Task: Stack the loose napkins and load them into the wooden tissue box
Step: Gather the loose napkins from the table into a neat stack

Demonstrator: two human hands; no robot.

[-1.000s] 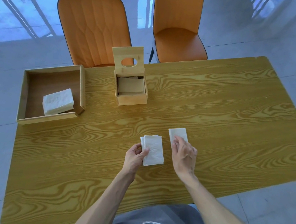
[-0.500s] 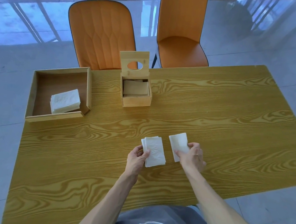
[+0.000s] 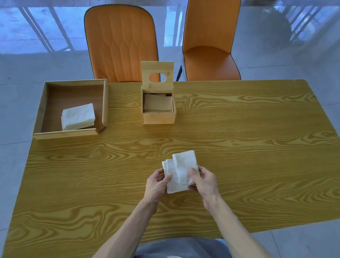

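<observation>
A small pile of white napkins (image 3: pixel 173 176) lies on the table in front of me. My left hand (image 3: pixel 157 182) pinches its left edge. My right hand (image 3: pixel 204 182) grips one more white napkin (image 3: pixel 185 162), which lies tilted over the pile's right side. The wooden tissue box (image 3: pixel 157 117) stands at the far middle of the table, its lid with a round hole (image 3: pixel 157 77) standing upright. A flat wooden plate lies inside the box. Another stack of white napkins (image 3: pixel 78 116) rests in the wooden tray (image 3: pixel 68 134) at the far left.
The wooden table (image 3: pixel 247 147) has bare surface to the right of my hands and between them and the box. Two orange chairs (image 3: pixel 121 41) (image 3: pixel 210 36) stand behind the far edge. Grey tiled floor surrounds the table.
My right hand picked up the separate napkin that lay to the right and carried it left onto the pile. My left hand kept hold of the pile. The camera tilted slightly.
</observation>
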